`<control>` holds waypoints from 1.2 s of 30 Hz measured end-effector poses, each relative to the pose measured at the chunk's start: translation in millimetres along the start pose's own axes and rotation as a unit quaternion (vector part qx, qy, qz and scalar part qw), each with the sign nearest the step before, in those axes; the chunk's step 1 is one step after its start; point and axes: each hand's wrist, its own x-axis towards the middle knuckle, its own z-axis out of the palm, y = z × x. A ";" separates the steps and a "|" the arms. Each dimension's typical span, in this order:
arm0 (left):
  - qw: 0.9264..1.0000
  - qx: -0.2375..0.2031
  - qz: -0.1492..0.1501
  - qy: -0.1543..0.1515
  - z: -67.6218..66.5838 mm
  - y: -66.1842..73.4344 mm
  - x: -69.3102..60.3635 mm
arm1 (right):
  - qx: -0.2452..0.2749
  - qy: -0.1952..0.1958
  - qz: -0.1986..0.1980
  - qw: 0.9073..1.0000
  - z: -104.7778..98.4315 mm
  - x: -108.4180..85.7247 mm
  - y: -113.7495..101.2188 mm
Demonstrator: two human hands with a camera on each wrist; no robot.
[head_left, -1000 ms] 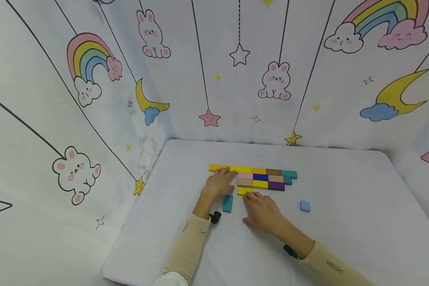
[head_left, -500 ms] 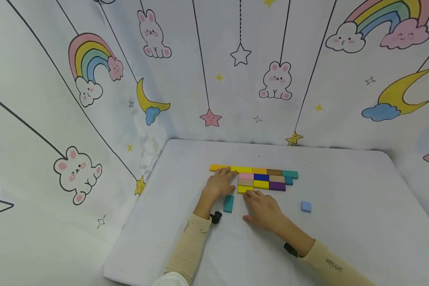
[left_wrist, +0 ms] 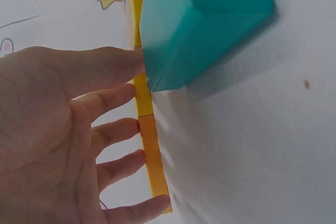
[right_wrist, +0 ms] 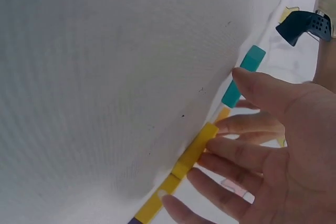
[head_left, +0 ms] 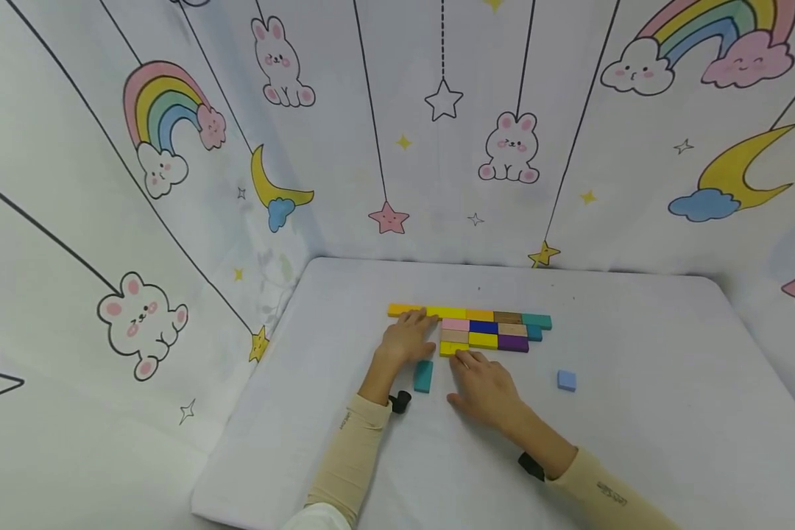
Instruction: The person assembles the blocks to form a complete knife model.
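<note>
My left hand point(head_left: 405, 338) rests at the left part of the top row of wooden blocks; its spread fingertips touch the orange block point(left_wrist: 153, 156) and the yellow one beside it. With extended fingers my right hand point(head_left: 486, 389) touches a yellow block point(head_left: 449, 350), which lies against the tan block point(head_left: 454, 336) in the left column. That yellow block point(right_wrist: 195, 151) shows at the fingertips in the right wrist view. A loose teal block point(head_left: 423, 377) lies below my left hand and looms large in the left wrist view.
Pink, dark blue point(head_left: 483, 327), purple point(head_left: 513, 343) and other blocks form rows under the long top row. A small light blue block point(head_left: 566, 380) lies apart at the right. The white table point(head_left: 669, 412) meets a cloth wall with printed rabbits and rainbows.
The yellow block under my right hand has moved away from me, closing the small gap to the tan block. My right hand has gone slightly with it; my left hand stays put.
</note>
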 end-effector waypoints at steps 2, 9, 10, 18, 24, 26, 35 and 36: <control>1.000 -0.001 0.003 0.005 0.0 0.4 -0.4 | 0.003 -0.003 0.005 1.000 0.7 0.4 0.8; 1.000 0.004 0.007 0.011 -1.4 0.5 -0.6 | 0.011 0.000 0.003 1.000 -0.3 2.1 2.1; 1.000 0.005 0.008 0.011 -1.6 0.4 -0.7 | 0.010 0.000 0.003 1.000 -1.0 2.3 1.8; 1.000 0.002 0.007 0.010 -0.6 1.1 -1.8 | 0.053 -0.018 -0.027 0.998 -6.0 3.3 -8.2; 1.000 0.000 0.008 0.017 -0.8 0.6 -1.7 | 0.045 -0.029 -0.078 0.996 -7.5 -0.1 -16.6; 1.000 -0.001 0.010 0.019 -1.2 0.1 -1.7 | 0.043 -0.032 -0.092 0.994 -6.6 -1.2 -17.7; 1.000 -0.006 0.014 0.020 -0.7 -1.2 -2.2 | 0.028 -0.019 -0.138 0.990 -1.7 -5.7 -16.1; 1.000 -0.007 0.013 0.019 -1.0 -1.3 -2.8 | 0.029 -0.018 -0.140 0.990 -1.7 -6.0 -16.1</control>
